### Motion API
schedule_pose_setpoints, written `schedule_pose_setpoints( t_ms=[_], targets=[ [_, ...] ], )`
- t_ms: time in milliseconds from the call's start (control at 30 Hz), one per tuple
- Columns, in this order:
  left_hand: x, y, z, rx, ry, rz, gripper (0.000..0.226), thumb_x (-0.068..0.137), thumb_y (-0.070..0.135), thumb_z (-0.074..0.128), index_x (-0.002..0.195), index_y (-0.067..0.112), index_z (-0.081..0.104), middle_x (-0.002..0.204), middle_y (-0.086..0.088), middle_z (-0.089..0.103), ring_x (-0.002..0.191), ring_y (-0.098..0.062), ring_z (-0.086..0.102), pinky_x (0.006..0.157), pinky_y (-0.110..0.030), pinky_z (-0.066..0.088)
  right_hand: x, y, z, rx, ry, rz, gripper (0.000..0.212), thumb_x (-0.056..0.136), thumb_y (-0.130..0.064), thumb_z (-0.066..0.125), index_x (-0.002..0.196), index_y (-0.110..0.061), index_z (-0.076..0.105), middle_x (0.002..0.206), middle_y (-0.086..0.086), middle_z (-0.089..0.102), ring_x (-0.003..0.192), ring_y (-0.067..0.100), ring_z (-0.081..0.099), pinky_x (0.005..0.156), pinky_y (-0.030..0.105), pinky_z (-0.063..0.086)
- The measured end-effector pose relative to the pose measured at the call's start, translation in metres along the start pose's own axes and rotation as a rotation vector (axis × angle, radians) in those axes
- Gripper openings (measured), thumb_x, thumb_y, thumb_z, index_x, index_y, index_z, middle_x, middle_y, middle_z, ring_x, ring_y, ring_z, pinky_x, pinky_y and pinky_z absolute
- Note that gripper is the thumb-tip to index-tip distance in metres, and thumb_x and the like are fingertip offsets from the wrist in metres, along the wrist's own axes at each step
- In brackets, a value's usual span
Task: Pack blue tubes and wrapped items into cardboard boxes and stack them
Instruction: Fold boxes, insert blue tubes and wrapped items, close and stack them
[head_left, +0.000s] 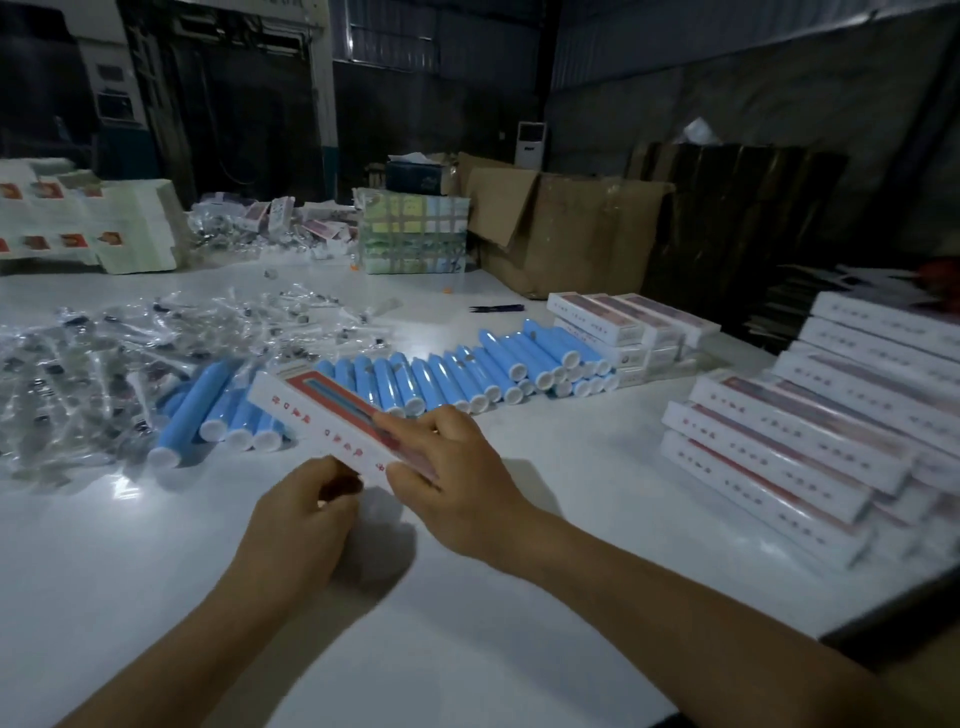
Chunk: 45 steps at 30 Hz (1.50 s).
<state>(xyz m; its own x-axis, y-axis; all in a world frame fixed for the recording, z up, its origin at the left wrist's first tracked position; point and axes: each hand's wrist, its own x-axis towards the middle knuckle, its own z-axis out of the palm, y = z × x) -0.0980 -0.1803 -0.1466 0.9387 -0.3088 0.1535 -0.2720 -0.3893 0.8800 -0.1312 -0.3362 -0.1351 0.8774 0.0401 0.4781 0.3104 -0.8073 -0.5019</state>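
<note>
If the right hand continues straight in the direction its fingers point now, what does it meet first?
The right hand grips the box, its fingers pointing up-left. Going on that way, it would probably first reach the blue tubes beside the box's far end, though depth is unclear.

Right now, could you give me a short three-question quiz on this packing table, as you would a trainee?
1. True or false: the right hand grips the long white box from above.
2. Where is the big stack of packed boxes: A) on the person's left, B) on the person's right, C) on the floor?
3. Fill in: the blue tubes have ____ end caps.

Key: 1 true, and the left hand works at the box's near end. 2 B, on the white table. 3 white.
</note>
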Motion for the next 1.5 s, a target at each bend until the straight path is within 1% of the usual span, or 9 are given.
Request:
schedule_pose_setpoints(
  t_ms=[133, 267, 367, 567, 733, 933, 1133, 1333, 1500],
  targets=[
    [0.003, -0.005, 0.005, 0.571, -0.192, 0.383, 0.019, 0.089, 0.022, 0.062, 0.098, 0.035, 0.07, 0.091, 0.016, 0.058, 0.088, -0.008, 0.053, 0.081, -0.029, 0.046, 0.003, 0.017, -0.057, -0.187, 0.062, 0.034, 0.046, 0.094, -0.043, 0.052, 0.138, -0.03, 0.048, 0.099, 0.001, 0.044, 0.095, 0.016, 0.039, 0.077, 0.026, 0.03],
    [0.002, -0.01, 0.003, 0.472, -0.115, 0.444, 0.01, 0.081, 0.029, 0.071, 0.077, 0.038, 0.073, 0.076, 0.014, 0.061, 0.075, -0.017, 0.06, 0.07, -0.041, 0.051, -0.021, 0.045, -0.142, -0.392, 0.172, 0.106, 0.044, 0.093, -0.038, 0.055, 0.135, -0.026, 0.052, 0.106, 0.008, 0.051, 0.102, 0.021, 0.043, 0.077, 0.022, 0.026],
    [0.005, -0.017, 0.004, 0.517, -0.133, 0.465, 0.026, 0.075, 0.008, 0.077, 0.086, 0.031, 0.074, 0.078, 0.017, 0.056, 0.072, -0.02, 0.056, 0.065, -0.042, 0.048, -0.053, 0.074, -0.208, -0.592, 0.301, 0.264, 0.042, 0.095, -0.038, 0.051, 0.134, -0.024, 0.053, 0.115, 0.009, 0.054, 0.1, 0.017, 0.042, 0.082, 0.025, 0.028],
    [0.006, -0.021, 0.007, 0.496, -0.109, 0.458, 0.033, 0.074, 0.008, 0.078, 0.089, 0.038, 0.071, 0.081, 0.019, 0.056, 0.076, -0.016, 0.057, 0.067, -0.045, 0.05, -0.132, 0.135, -0.27, -0.829, 0.309, 0.577, 0.041, 0.096, -0.041, 0.043, 0.125, -0.018, 0.063, 0.122, 0.007, 0.063, 0.112, 0.03, 0.05, 0.096, 0.045, 0.038],
    [0.005, -0.024, 0.008, 0.491, -0.108, 0.443, 0.035, 0.072, 0.008, 0.08, 0.095, 0.035, 0.074, 0.08, 0.017, 0.058, 0.074, -0.018, 0.059, 0.065, -0.045, 0.051, -0.143, 0.143, -0.256, -0.907, 0.365, 0.575, 0.054, 0.087, -0.043, 0.035, 0.121, -0.014, 0.065, 0.12, 0.01, 0.063, 0.109, 0.033, 0.047, 0.093, 0.044, 0.036],
    [0.002, -0.014, 0.003, 0.562, -0.142, 0.589, 0.037, 0.064, -0.01, 0.079, 0.09, 0.016, 0.077, 0.075, 0.016, 0.048, 0.064, -0.024, 0.054, 0.055, -0.042, 0.046, -0.133, 0.134, -0.27, -0.945, 0.275, 0.618, 0.035, 0.095, -0.036, 0.045, 0.12, -0.02, 0.063, 0.126, 0.006, 0.061, 0.11, 0.029, 0.047, 0.091, 0.041, 0.039],
    [0.005, -0.017, 0.004, 0.518, -0.133, 0.504, 0.026, 0.081, 0.003, 0.07, 0.101, 0.017, 0.074, 0.084, 0.017, 0.049, 0.081, -0.017, 0.047, 0.072, -0.034, 0.038, -0.072, 0.074, -0.231, -0.666, 0.409, 0.392, 0.025, 0.095, -0.028, 0.052, 0.108, -0.016, 0.07, 0.105, 0.005, 0.069, 0.091, 0.019, 0.058, 0.076, 0.03, 0.043],
    [-0.004, -0.009, 0.007, 0.552, -0.053, 0.47, 0.014, 0.089, 0.036, 0.061, 0.096, 0.034, 0.073, 0.083, 0.016, 0.056, 0.083, -0.008, 0.049, 0.071, -0.023, 0.042, 0.003, 0.019, -0.11, -0.354, 0.09, 0.04, 0.023, 0.09, -0.021, 0.051, 0.081, -0.008, 0.067, 0.078, 0.007, 0.068, 0.075, 0.025, 0.06, 0.07, 0.041, 0.05],
    [0.003, -0.013, 0.005, 0.543, -0.124, 0.413, 0.024, 0.093, 0.026, 0.054, 0.112, 0.027, 0.069, 0.104, 0.004, 0.059, 0.096, -0.017, 0.048, 0.079, -0.024, 0.037, 0.027, 0.006, -0.009, -0.28, -0.163, -0.07, 0.025, 0.092, -0.023, 0.048, 0.075, -0.013, 0.063, 0.074, 0.0, 0.06, 0.071, 0.021, 0.053, 0.062, 0.034, 0.043]
  ],
)
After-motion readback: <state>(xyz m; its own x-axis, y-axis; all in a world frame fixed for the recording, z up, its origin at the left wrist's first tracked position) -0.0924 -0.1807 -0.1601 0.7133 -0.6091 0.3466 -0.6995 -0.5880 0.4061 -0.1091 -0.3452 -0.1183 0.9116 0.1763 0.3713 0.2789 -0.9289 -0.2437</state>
